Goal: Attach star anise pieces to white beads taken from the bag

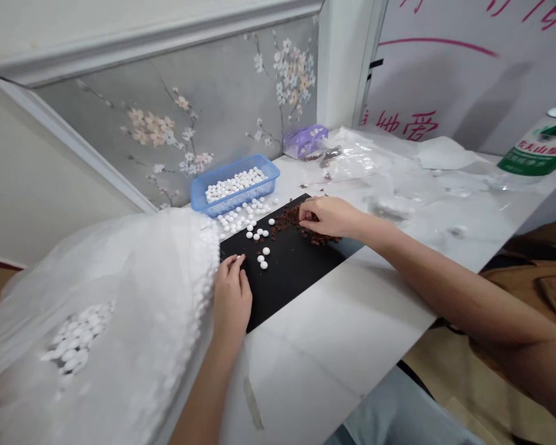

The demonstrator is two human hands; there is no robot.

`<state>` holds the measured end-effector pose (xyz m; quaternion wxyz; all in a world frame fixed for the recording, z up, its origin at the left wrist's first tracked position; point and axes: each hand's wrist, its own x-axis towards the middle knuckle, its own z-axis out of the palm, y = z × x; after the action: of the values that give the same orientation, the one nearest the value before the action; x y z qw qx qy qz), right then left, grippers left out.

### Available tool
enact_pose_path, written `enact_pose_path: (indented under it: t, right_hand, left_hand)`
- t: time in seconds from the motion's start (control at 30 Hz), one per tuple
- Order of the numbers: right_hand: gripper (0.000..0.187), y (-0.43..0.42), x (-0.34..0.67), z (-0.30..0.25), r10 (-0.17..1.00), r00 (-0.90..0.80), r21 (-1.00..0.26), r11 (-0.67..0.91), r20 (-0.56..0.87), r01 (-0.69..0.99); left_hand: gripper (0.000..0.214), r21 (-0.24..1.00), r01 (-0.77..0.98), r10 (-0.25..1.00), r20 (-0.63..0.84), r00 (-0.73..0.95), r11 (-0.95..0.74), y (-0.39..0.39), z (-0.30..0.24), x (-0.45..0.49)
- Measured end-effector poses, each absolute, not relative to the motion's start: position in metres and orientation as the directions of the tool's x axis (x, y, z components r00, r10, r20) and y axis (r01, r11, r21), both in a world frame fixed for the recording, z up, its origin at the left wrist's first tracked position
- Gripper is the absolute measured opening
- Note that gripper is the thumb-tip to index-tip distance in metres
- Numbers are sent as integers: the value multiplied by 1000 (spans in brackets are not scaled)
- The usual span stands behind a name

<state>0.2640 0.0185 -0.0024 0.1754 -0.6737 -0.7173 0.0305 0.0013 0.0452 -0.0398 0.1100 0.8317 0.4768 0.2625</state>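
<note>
A black mat lies on the white tabletop. At its left edge, my left hand is closed, with a bit of a white ball showing at the fingertips. My right hand is over a pile of small dark-brown star-shaped pieces at the mat's far right part. Its fingers are pinched together and hide whatever is between them. Several loose white balls rest on the mat between the two hands. More white balls are scattered just beyond the mat.
A blue basket of white balls stands against the wall. On the left, a big clear bag bulges with white balls. Behind my right hand lie a purple packet and crumpled clear plastic. A large water bottle stands far right.
</note>
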Motion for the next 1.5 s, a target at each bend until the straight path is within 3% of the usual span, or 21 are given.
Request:
enact_pose_path:
  t: [0.2, 0.4, 0.67, 0.87, 1.07, 1.2, 1.27, 1.37, 1.43, 1.5]
  right_hand:
    - [10, 19, 262, -7, 967, -70, -263, 136, 246, 955]
    - [9, 18, 262, -6, 964, -67, -267, 137, 257, 954]
    - [9, 15, 250, -9, 935, -133, -288, 233, 328, 929]
    - [11, 7, 228, -9, 880, -270, -304, 400, 390, 865]
    - [12, 7, 230, -9, 873, -251, -291, 391, 419, 873]
    - [12, 9, 233, -10, 864, -238, -296, 392, 444, 871]
    - [12, 9, 230, -10, 856, -229, -327, 405, 464, 854]
    - [12, 6, 223, -11, 828, -214, -411, 460, 518, 787]
    - [14, 1, 216, -12, 794, -224, -450, 525, 566, 723]
    - [16, -4, 209, -13, 751, -243, -455, 588, 614, 668]
  left_hand:
    - [22, 500, 734, 878, 378, 293, -460, 45, -36, 0]
    - [11, 513, 729, 883, 369, 289, -453, 44, -34, -1]
    - [26, 630, 635, 892, 373, 256, -446, 44, -32, 1]
    - [26, 585, 641, 867, 373, 331, -497, 44, -32, 1]
    - [28, 492, 686, 843, 336, 419, -537, 43, -35, 1]
    - [26, 559, 636, 847, 369, 383, -532, 40, -33, 2]
    - [25, 707, 547, 894, 332, 302, -448, 36, -29, 5]
    - [27, 972, 202, 975, 76, 208, -119, 26, -20, 15]
    - [27, 984, -86, 964, -130, 233, 153, 18, -15, 22]
    - [20, 893, -289, 924, -269, 272, 345, 12, -13, 29]
